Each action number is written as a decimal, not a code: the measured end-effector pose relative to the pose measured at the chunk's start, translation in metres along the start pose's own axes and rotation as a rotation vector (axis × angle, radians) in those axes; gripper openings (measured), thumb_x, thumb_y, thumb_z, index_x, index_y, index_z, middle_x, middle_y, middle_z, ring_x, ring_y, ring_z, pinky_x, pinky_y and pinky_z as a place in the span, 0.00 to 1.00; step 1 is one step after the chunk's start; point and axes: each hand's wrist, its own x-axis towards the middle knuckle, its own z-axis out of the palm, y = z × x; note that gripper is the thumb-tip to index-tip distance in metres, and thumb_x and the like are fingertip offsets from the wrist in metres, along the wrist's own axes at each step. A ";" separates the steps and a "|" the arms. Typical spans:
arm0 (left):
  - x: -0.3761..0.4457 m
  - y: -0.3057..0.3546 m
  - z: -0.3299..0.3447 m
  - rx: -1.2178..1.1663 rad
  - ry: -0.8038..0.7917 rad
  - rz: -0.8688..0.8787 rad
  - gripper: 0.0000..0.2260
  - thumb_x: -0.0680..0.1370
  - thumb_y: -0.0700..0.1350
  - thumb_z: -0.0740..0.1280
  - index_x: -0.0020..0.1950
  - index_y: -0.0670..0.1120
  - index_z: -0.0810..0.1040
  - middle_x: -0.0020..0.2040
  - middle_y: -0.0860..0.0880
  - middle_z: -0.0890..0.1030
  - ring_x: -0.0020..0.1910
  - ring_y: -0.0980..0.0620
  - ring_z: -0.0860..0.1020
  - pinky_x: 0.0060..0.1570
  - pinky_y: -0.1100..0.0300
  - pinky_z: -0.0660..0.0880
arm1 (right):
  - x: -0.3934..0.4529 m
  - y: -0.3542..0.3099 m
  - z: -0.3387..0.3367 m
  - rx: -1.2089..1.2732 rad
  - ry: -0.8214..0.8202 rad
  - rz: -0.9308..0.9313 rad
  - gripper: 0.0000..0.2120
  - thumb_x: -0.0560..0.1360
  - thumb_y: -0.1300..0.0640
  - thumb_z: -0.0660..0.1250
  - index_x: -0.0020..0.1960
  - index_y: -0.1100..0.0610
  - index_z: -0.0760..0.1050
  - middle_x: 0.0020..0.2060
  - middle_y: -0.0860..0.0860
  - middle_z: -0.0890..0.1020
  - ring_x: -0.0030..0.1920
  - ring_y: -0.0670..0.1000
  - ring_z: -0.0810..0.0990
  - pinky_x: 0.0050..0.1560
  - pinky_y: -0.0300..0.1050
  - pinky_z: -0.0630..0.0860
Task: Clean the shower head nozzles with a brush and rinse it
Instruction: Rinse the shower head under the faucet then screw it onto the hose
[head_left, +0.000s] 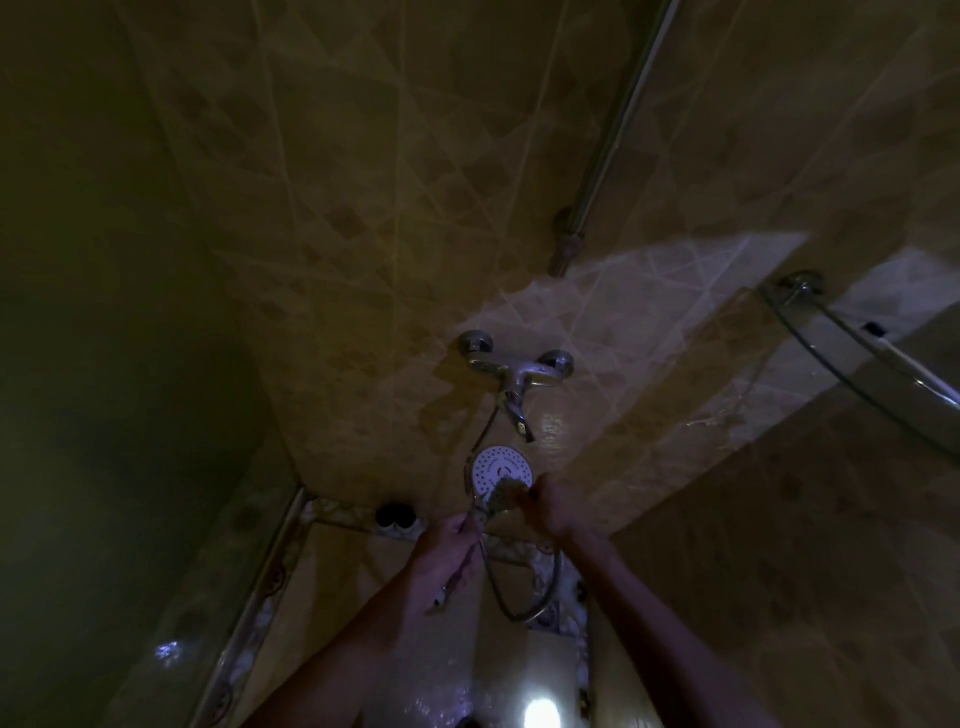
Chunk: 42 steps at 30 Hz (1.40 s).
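The room was a dim tiled shower stall, its walls (363, 208) covered in brownish tiles laid in a diagonal diamond pattern with pale grout lines. A patch of paler light fell across the tiles on the right. A metal riser rail (613, 130) ran up the wall at a slant, ending in a round bracket at its lower end. To the right a curved glass corner shelf (852, 358) with a metal rim stuck out from the wall. A chrome mixer tap (517, 371) was fixed to the wall on two round flanges, its lever pointing down. Below, a decorative border strip (270, 582) edged the tray, and a bright reflection glared on the wet floor (540, 714). Two small dark round things (396, 515) sat in the corner; what they were could not be told.

The shower head (501, 470) was held just below the tap, its round white face turned up toward the camera, dotted with rows of small dark nozzles. A ribbed metal hose (540, 597) looped down from its handle and back up.

The left hand (449, 561) was clenched around the shower head's handle, fingers wrapped about it. The right hand (550, 501) gripped a brush (504, 496), whose pale bristles pressed against the lower right edge of the white face. The brush handle was hidden inside the closed fingers. Both bare forearms reached up from the bottom of the view.
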 end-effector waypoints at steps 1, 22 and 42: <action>-0.001 0.000 0.000 0.001 0.000 -0.001 0.12 0.82 0.45 0.59 0.42 0.43 0.74 0.20 0.51 0.71 0.15 0.54 0.66 0.16 0.67 0.60 | 0.002 0.001 -0.002 0.021 0.010 0.005 0.21 0.80 0.50 0.60 0.48 0.69 0.80 0.43 0.66 0.83 0.46 0.59 0.83 0.29 0.41 0.63; -0.001 -0.015 -0.011 -0.042 0.017 0.007 0.12 0.82 0.47 0.61 0.44 0.41 0.76 0.23 0.50 0.70 0.17 0.53 0.65 0.19 0.65 0.60 | -0.003 0.000 0.002 0.041 0.025 0.010 0.15 0.80 0.53 0.60 0.38 0.61 0.72 0.35 0.58 0.75 0.36 0.51 0.73 0.31 0.42 0.63; 0.003 -0.022 -0.010 0.005 0.019 0.010 0.13 0.81 0.51 0.62 0.40 0.46 0.77 0.22 0.48 0.72 0.17 0.52 0.67 0.19 0.65 0.61 | -0.003 0.006 0.003 0.099 0.072 0.048 0.18 0.80 0.52 0.60 0.46 0.68 0.76 0.43 0.64 0.82 0.45 0.60 0.82 0.37 0.42 0.66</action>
